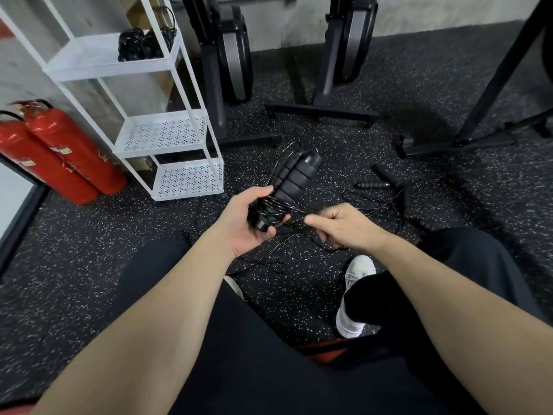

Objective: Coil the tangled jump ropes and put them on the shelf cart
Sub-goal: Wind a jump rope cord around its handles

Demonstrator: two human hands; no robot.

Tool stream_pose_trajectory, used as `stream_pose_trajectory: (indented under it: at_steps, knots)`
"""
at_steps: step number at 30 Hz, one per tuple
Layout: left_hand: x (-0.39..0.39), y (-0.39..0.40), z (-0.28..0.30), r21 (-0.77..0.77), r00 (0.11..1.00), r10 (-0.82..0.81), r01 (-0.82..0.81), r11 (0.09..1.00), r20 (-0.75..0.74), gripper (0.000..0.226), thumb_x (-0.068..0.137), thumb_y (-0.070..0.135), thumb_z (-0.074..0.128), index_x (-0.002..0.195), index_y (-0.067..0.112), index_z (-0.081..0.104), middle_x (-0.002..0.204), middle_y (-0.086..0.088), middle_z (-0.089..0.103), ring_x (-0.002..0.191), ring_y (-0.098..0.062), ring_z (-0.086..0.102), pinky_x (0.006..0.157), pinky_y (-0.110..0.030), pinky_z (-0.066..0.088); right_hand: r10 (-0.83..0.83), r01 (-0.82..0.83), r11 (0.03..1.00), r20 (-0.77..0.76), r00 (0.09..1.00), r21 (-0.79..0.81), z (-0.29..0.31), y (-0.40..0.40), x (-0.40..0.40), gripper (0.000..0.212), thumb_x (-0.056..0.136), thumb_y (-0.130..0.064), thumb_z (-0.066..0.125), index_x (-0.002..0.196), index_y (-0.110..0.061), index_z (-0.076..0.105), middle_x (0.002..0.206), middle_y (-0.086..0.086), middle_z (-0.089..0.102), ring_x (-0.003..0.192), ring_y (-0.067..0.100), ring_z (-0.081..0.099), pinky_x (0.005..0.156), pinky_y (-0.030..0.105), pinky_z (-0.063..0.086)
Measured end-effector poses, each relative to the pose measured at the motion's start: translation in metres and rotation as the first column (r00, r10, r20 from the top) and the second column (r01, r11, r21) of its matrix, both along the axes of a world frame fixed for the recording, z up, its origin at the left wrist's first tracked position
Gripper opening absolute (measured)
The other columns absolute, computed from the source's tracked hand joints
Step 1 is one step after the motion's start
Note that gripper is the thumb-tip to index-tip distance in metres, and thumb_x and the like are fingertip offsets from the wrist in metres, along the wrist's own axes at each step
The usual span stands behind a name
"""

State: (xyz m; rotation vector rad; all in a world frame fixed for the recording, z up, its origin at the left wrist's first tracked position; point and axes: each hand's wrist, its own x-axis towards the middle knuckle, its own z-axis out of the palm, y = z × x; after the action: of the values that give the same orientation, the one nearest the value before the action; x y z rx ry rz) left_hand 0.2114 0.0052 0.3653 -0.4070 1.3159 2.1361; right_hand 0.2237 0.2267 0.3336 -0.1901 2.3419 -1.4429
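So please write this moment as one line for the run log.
left hand: grips jump rope handles | right hand: pinches cord, winding round handles | shelf cart: coiled ropes on top | floor: loose rope

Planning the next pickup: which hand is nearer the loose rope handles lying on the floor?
Right. The right hand is just below-left of the loose handles; the left hand is farther left.

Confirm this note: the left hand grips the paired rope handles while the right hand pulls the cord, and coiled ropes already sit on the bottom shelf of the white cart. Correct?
One detail is wrong. The head view shows the coiled ropes on the top shelf of the white cart, not the bottom. The left hand does grip the handles, and the right hand pulls the cord.
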Motion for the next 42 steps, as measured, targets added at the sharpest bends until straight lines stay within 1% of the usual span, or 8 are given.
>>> stream_pose_trajectory:
  at_steps: [6, 13, 17, 21, 25, 34, 39, 42]
  knots:
    - [-0.010, -0.016, -0.003, 0.167, 0.992, 0.124, -0.119, 0.979, -0.019, 0.052, 0.078, 0.031, 0.066, 0.123, 0.004, 0.065, 0.095, -0.013, 0.069, 0.067, -0.019, 0.066, 0.034, -0.017, 0.043, 0.029, -0.028, 0.997, 0.011, 1.000, -0.071, 0.002, 0.005, 0.000, 0.057, 0.080, -0.077, 0.059, 0.060, -0.025, 0.054, 0.058, -0.001, 0.047, 0.058, 0.021, 0.038, 0.057, 0.031, 0.036]
    - [-0.005, -0.020, 0.002, 0.202, 0.999, 0.009, -0.002, 0.979, -0.035, 0.037, 0.083, 0.035, 0.060, 0.094, 0.008, 0.082, 0.092, -0.009, 0.072, 0.060, -0.017, 0.063, 0.032, -0.015, 0.039, -0.013, 0.029, 0.994, 0.155, 0.988, -0.105, 0.000, 0.011, 0.001, 0.046, 0.076, -0.064, 0.065, 0.066, -0.021, 0.051, 0.055, -0.006, 0.043, 0.050, 0.010, 0.034, 0.049, 0.020, 0.030]
    - [-0.006, -0.027, 0.000, 0.231, 0.996, -0.076, 0.086, 0.969, -0.054, 0.043, 0.063, 0.036, 0.085, 0.095, 0.008, 0.081, 0.093, -0.010, 0.072, 0.059, -0.016, 0.062, 0.031, -0.015, 0.040, 0.061, 0.053, 0.932, 0.298, 0.953, -0.359, 0.005, 0.027, -0.004, 0.042, 0.089, -0.054, 0.068, 0.065, -0.022, 0.053, 0.058, -0.006, 0.030, 0.053, 0.012, 0.024, 0.050, 0.023, 0.023]
    - [-0.005, -0.024, -0.003, 0.174, 0.969, -0.228, 0.242, 0.955, -0.100, 0.062, 0.052, 0.036, 0.097, 0.103, 0.009, 0.079, 0.096, -0.013, 0.070, 0.059, -0.019, 0.066, 0.032, -0.018, 0.045, -0.049, 0.183, 0.902, 0.329, 0.943, -0.390, 0.002, 0.032, -0.006, 0.029, 0.087, -0.044, 0.069, 0.070, -0.021, 0.062, 0.059, -0.007, 0.028, 0.054, 0.010, 0.022, 0.048, 0.020, 0.021]
    - [0.000, -0.015, -0.001, -0.015, 0.936, -0.345, 0.345, 0.939, -0.075, 0.042, 0.073, 0.026, 0.074, 0.113, 0.016, 0.061, 0.093, -0.012, 0.072, 0.061, -0.025, 0.071, 0.033, -0.020, 0.045, -0.128, 0.259, 0.900, 0.354, 0.926, -0.351, 0.000, 0.031, -0.008, 0.021, 0.080, -0.041, 0.072, 0.068, -0.024, 0.068, 0.058, -0.008, 0.030, 0.052, 0.008, 0.022, 0.046, 0.020, 0.018]
    - [0.003, -0.002, -0.003, -0.353, 0.716, -0.698, 0.660, 0.663, 0.026, 0.032, 0.083, 0.015, 0.074, 0.113, 0.016, 0.064, 0.115, -0.015, 0.067, 0.093, -0.031, 0.073, 0.061, -0.044, 0.063, -0.146, 0.269, 0.925, 0.402, 0.904, -0.268, -0.005, 0.028, -0.009, 0.023, 0.066, -0.036, 0.087, 0.071, -0.020, 0.071, 0.068, 0.002, 0.066, 0.058, 0.017, 0.059, 0.059, 0.026, 0.050]
    - [0.009, 0.014, -0.003, -0.627, 0.609, -0.792, 0.638, 0.447, 0.054, 0.034, 0.086, 0.011, 0.081, 0.116, 0.018, 0.065, 0.122, -0.012, 0.061, 0.090, -0.029, 0.074, 0.065, -0.044, 0.063, -0.205, 0.236, 0.969, 0.292, 0.934, -0.076, -0.005, 0.016, -0.005, 0.024, 0.072, -0.044, 0.086, 0.070, -0.023, 0.075, 0.054, -0.007, 0.042, 0.050, 0.009, 0.033, 0.050, 0.024, 0.026]
    - [0.014, 0.024, -0.001, -0.789, 0.508, -0.856, 0.562, 0.249, 0.091, 0.039, 0.085, 0.018, 0.083, 0.116, 0.020, 0.060, 0.106, -0.004, 0.057, 0.085, -0.022, 0.070, 0.065, -0.044, 0.065, -0.215, 0.236, 0.970, 0.230, 0.949, -0.067, -0.001, 0.009, -0.002, 0.022, 0.082, -0.033, 0.083, 0.072, -0.020, 0.069, 0.044, -0.018, 0.048, 0.041, -0.002, 0.042, 0.053, 0.018, 0.030]
